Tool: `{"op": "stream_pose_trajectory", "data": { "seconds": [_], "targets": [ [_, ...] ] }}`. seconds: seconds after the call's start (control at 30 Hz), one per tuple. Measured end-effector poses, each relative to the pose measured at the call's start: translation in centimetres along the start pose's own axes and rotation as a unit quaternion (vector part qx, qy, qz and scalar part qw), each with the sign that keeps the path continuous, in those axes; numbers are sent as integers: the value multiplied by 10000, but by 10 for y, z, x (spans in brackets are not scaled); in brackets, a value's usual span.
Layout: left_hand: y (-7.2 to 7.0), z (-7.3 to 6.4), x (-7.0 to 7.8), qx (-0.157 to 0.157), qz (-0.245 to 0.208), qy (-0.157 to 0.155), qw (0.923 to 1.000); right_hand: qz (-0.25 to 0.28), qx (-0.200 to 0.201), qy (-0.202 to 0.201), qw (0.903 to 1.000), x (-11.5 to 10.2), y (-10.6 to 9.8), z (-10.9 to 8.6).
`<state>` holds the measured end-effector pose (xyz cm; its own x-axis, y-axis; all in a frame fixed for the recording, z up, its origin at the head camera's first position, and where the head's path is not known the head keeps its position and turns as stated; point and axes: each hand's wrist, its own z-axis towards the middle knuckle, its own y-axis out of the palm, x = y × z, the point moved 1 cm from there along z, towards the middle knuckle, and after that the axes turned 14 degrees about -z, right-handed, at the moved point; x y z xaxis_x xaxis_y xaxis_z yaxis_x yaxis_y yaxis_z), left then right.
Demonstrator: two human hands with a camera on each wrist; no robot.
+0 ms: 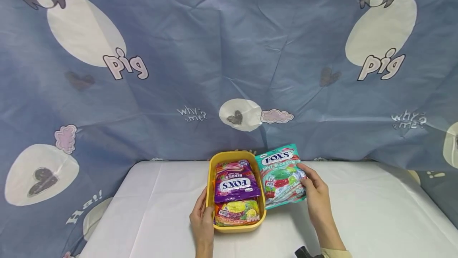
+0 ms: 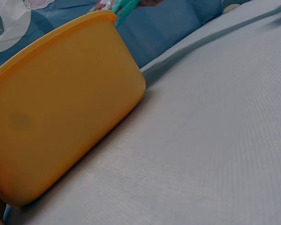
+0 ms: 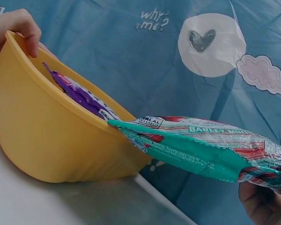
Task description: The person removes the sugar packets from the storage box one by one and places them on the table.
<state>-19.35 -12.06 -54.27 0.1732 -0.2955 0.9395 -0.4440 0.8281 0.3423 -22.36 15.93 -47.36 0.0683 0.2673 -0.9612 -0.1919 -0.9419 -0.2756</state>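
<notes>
A yellow plastic bin [image 1: 237, 229] stands on the white table. My left hand [image 1: 202, 221] grips its left wall, with the thumb hooked over the rim in the right wrist view. Inside lie a purple Fox's Berries candy bag [image 1: 236, 185] and, in front, a candy bag with yellow fruit printed on it [image 1: 237, 212]. My right hand [image 1: 317, 195] pinches the right edge of a teal Fox's Mint Blossom candy bag [image 1: 280, 175]. This bag is tilted beside the bin, and its left end overlaps the rim in the right wrist view [image 3: 196, 150].
White cloth covers the table [image 1: 161, 210]. A blue curtain [image 1: 179, 83] printed with pigs, hearts and lettering hangs right behind the table's back edge. A black object [image 1: 302, 252] shows by my right wrist at the bottom of the head view.
</notes>
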Motion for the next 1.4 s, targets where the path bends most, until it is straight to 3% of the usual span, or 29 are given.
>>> {"op": "stream_pose_trajectory", "data": {
  "seconds": [0.63, 0.87, 1.2, 1.4],
  "targets": [
    [0, 0, 0, -2, -9, 30, 10000, -124, -35, 106, 9999, 10, -2, 5],
    [-1, 0, -1, 13, 51, 72, 10000, -189, 4, 341, 9992, 23, 3, 10],
    [0, -2, 0, 49, 209, -51, 9998, -926, 91, 526, 9943, 48, 8, 12],
    [0, 0, 0, 77, 259, 16, 9996, -1811, 533, 208, 9818, 66, 14, 14]
  ]
}}
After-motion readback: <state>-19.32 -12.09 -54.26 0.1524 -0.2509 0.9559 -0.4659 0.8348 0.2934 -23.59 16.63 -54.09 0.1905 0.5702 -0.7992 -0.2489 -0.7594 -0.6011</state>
